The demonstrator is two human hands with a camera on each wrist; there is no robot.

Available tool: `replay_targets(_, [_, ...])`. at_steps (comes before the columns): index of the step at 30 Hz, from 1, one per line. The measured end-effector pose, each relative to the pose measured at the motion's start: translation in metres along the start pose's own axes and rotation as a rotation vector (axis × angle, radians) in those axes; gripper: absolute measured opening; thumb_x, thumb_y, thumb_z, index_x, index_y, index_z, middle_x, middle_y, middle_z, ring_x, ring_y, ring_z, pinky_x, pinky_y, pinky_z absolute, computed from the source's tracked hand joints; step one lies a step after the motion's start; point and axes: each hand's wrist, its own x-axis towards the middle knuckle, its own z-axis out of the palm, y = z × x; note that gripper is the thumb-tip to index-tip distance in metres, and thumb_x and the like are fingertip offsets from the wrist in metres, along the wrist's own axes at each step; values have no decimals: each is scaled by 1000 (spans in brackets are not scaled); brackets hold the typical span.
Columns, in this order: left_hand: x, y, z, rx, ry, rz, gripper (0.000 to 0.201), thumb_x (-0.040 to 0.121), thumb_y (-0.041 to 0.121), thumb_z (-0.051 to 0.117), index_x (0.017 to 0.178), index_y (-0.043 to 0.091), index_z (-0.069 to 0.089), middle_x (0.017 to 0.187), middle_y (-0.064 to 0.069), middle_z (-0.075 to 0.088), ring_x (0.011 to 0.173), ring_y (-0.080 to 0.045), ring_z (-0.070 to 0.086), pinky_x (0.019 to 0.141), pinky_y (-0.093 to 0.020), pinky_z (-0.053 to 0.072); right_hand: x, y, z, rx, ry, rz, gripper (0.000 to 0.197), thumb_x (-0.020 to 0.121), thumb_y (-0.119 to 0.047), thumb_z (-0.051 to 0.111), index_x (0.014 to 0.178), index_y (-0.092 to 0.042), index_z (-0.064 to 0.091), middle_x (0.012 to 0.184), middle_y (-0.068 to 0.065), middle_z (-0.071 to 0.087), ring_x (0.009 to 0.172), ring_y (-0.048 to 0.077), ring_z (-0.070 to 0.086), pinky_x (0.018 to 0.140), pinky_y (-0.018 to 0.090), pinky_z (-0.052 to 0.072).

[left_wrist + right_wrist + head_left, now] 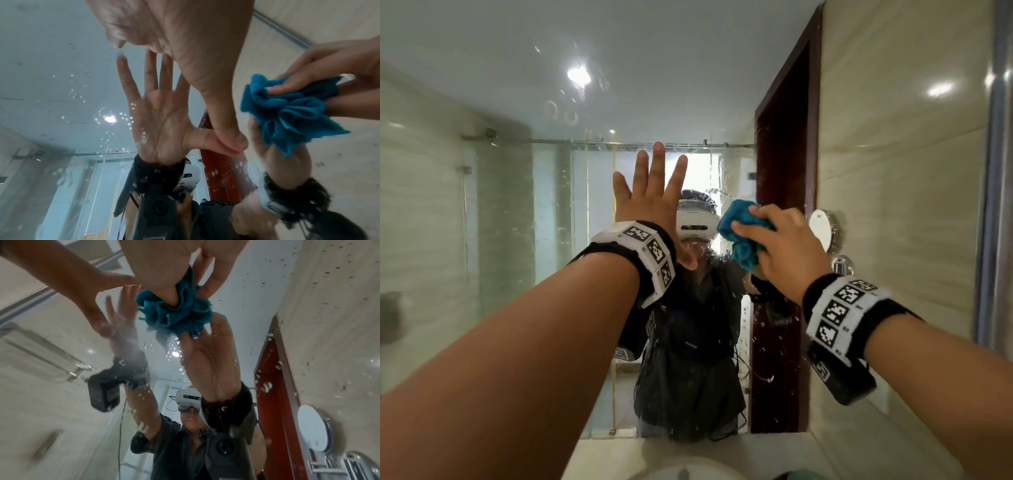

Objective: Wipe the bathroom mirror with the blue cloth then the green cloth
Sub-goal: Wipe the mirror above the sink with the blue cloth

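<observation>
Mirror [524, 240]: wall-mounted pane above the counter [774, 452], its glass speckled with water drops and streaks; it reflects a glass shower screen, a dark red door frame and the person at work.

Tiled wall [911, 205]: beige, right of the mirror, carrying a small round mirror [822, 229] on a chrome mount.

Sink [688, 471]: white basin, only its top rim in view at the bottom edge of the head view.

Left hand [654, 202]: fingers straight and spread, palm laid flat on the glass near the middle; it holds nothing.

Right hand [787, 250]: fingers and thumb curled round the blue cloth, pressing it to the glass just right of the left hand.

Blue cloth [739, 236]: teal, bunched into folds, against the mirror.

Wristbands [842, 311]: black, with white coded markers, one on each wrist.
</observation>
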Motion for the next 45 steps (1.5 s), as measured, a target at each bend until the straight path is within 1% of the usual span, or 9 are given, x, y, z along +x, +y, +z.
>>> replay_targets(5, [-33, 11, 6, 7, -71, 21, 142, 54, 75, 70, 144, 27, -29, 146, -10, -41, 138, -31, -31, 109, -57, -11, 4, -4, -8, 45, -79, 80, 43, 87, -11, 59, 127, -25, 57, 132, 1, 45, 117, 24, 35, 97, 29, 31])
replay_targets(10, [-51, 4, 19, -51, -136, -3, 142, 55, 74, 70, 140, 31, -34, 143, -7, -46, 136, -30, -35, 108, -57, -12, 0, -18, -4, 66, -61, 95, 40, 87, -25, 62, 126, -20, 57, 123, 3, 43, 114, 23, 35, 96, 32, 37])
replay_targets(17, [-48, 0, 37, -77, -105, -13, 151, 47, 73, 75, 135, 34, -40, 139, -5, -51, 132, -29, -41, 110, -63, -7, -17, -19, 20, -83, 55, -95, 36, 72, -13, 75, 107, -11, 67, 112, 10, 61, 98, 35, 53, 64, 44, 56])
replay_targets(20, [-47, -1, 39, -78, -91, -6, 152, 44, 76, 74, 133, 35, -42, 138, -4, -52, 132, -28, -41, 110, -64, -7, -2, -11, 13, -22, 167, 1, 32, 79, -6, 65, 110, -11, 66, 120, 12, 58, 102, 37, 51, 78, 44, 52])
replay_targets(25, [-46, 0, 39, -72, -85, -10, 153, 42, 76, 74, 134, 34, -41, 140, -6, -50, 133, -30, -39, 109, -65, -7, -11, -25, 21, 87, 184, 163, 37, 78, -5, 62, 111, -21, 66, 118, 9, 52, 101, 34, 46, 77, 39, 50])
replay_targets(30, [-48, 0, 38, -76, -81, -9, 153, 42, 76, 75, 135, 34, -40, 141, -6, -49, 134, -31, -38, 109, -65, -7, -36, -22, 22, 60, 20, 4, 40, 74, -6, 69, 110, -25, 67, 116, 8, 53, 97, 31, 48, 72, 41, 52])
replay_targets(36, [-47, 0, 40, -88, -88, -6, 155, 40, 78, 73, 131, 33, -44, 141, -6, -49, 133, -31, -39, 108, -67, -6, -18, -3, 12, 149, 201, 236, 41, 81, -11, 65, 120, -26, 62, 117, 4, 47, 107, 24, 43, 90, 22, 33])
replay_targets(43, [-47, 1, 41, -101, -65, -10, 157, 38, 78, 74, 130, 34, -45, 140, -6, -50, 133, -31, -40, 107, -67, -5, -80, -26, 46, -14, -63, -48, 48, 71, -18, 73, 116, -30, 63, 114, 2, 48, 101, 26, 49, 75, 40, 53])
replay_targets(45, [-47, 1, 42, -108, -64, -7, 157, 37, 79, 74, 132, 34, -43, 140, -6, -50, 132, -31, -40, 107, -68, -5, -78, -22, 44, 3, -46, -43, 43, 73, -18, 70, 114, -28, 65, 115, 4, 50, 100, 26, 50, 77, 37, 53])
